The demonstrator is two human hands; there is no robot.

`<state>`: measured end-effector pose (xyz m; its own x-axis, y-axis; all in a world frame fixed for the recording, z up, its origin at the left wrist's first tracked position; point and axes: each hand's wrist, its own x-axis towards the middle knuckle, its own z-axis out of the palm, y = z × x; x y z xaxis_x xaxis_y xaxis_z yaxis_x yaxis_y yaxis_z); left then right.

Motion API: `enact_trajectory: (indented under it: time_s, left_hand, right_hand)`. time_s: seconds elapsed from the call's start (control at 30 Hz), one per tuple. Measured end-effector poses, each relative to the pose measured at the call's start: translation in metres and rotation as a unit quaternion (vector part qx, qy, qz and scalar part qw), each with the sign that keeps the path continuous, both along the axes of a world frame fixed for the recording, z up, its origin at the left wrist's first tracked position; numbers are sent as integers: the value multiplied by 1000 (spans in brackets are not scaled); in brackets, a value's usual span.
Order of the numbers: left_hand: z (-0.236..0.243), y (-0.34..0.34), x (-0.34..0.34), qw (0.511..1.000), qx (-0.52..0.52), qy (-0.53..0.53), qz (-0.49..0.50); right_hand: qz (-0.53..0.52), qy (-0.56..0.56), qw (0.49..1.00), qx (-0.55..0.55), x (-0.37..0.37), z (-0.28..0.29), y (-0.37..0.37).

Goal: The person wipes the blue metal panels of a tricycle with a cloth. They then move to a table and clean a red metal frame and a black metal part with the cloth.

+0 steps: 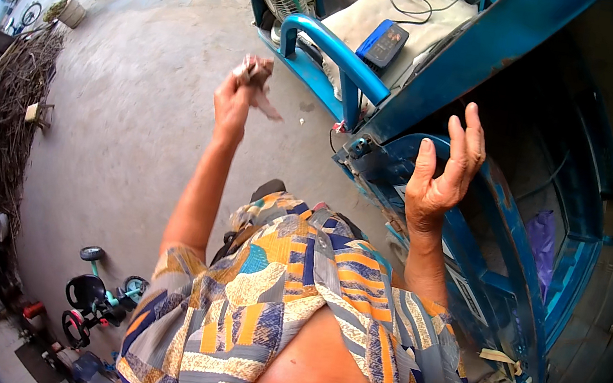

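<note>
- Left hand [235, 98], raised, pinches a crumpled scrap [258, 81] at its fingertips; the scrap's long axis slants down to the right.
- Right hand [444, 172] is open, fingers spread, beside the blue cart [504, 39].

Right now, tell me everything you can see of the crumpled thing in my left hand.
The crumpled scrap looks like brownish-grey cloth or paper, wadded and creased, with one pointed end hanging down to the right. The left hand grips it in closed fingers, raised above the bare concrete floor. Its exact material cannot be told.
</note>
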<state>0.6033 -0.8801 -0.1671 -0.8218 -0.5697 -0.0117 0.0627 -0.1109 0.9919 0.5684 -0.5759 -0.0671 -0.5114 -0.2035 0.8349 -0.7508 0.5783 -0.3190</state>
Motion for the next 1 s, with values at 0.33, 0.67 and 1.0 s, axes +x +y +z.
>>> enact_trajectory:
  time_s: [0.33, 0.67, 1.0]
  left_hand:
    - [-86, -67, -214, 807, -548, 92, -200]
    - [-58, 63, -172, 701, -596, 165, -355]
    - [-72, 101, -182, 632, -608, 227, -424]
  right_hand:
    - [-185, 21, 982, -10, -22, -7, -40]
    - [-293, 6, 956, -19, -19, -21, -51]
    - [-321, -41, 946, 11, -6, -37, -26]
